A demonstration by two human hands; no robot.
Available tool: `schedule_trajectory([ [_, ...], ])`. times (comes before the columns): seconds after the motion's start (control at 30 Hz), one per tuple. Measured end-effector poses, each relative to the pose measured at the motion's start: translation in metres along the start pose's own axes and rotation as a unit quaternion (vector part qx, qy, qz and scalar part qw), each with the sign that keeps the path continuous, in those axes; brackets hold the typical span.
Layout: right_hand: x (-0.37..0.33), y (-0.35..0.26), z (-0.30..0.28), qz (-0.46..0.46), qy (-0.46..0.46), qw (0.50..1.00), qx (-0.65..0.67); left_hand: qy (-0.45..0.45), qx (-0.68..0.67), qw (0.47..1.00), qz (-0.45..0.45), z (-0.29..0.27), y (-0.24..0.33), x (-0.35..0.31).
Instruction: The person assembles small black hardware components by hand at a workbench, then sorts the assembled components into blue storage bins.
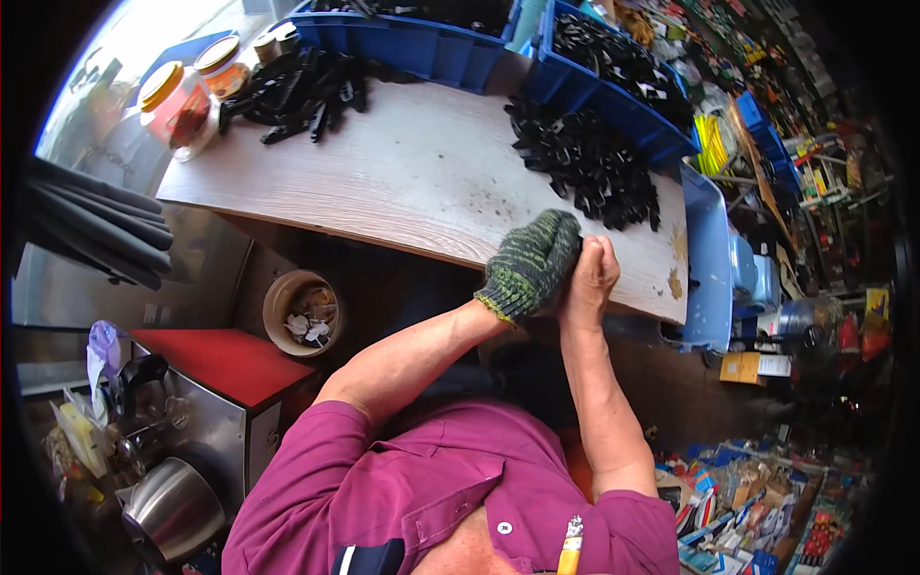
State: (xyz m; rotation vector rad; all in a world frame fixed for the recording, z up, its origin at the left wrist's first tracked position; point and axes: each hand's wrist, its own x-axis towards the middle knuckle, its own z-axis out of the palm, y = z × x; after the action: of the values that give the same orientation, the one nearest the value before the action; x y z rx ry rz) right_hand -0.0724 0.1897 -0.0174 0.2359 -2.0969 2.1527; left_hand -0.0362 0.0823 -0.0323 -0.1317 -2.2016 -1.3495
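Note:
My left hand (533, 261), in a green and black knitted glove, is closed at the near edge of the pale wooden table (422, 163). Pressed up against it is my bare right hand (588, 278), its fingers folded in. A bit of something dark shows between the two hands, but the fingers hide most of it. Just beyond them, on the right part of the tabletop, lies a heap of small black plastic parts (589, 163). A second pile, of longer black parts (316, 91), lies at the far left.
Blue bins (402, 48) of black parts line the table's far side. Two lidded jars (177, 103) stand at its left corner. Below are a waste bucket (278, 311) and a red-topped cabinet (216, 369), with a steel kettle (172, 508) nearby. A blue tub (707, 259) stands right.

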Motion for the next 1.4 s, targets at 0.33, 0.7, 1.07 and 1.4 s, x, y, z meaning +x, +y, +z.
schedule_trajectory([
  [0.33, -0.007, -0.021, 0.013, 0.125, -0.024, 0.988, 0.086, 0.074, 0.416, 0.890, -0.169, -0.169, -0.125, 0.136],
  [0.7, 0.019, -0.016, -0.012, 0.190, -0.008, 0.975, 0.113, -0.004, 0.502, 0.864, 0.020, -0.168, -0.096, 0.098],
  [1.07, 0.129, -0.026, -0.136, 0.135, 0.353, 0.926, 0.012, -0.037, 0.391, 0.914, 0.100, -0.164, -0.081, 0.069],
  [1.4, 0.155, 0.005, -0.126, 0.194, 0.159, 0.923, -0.291, -0.124, 0.334, 0.924, 0.138, -0.135, -0.052, 0.059],
])
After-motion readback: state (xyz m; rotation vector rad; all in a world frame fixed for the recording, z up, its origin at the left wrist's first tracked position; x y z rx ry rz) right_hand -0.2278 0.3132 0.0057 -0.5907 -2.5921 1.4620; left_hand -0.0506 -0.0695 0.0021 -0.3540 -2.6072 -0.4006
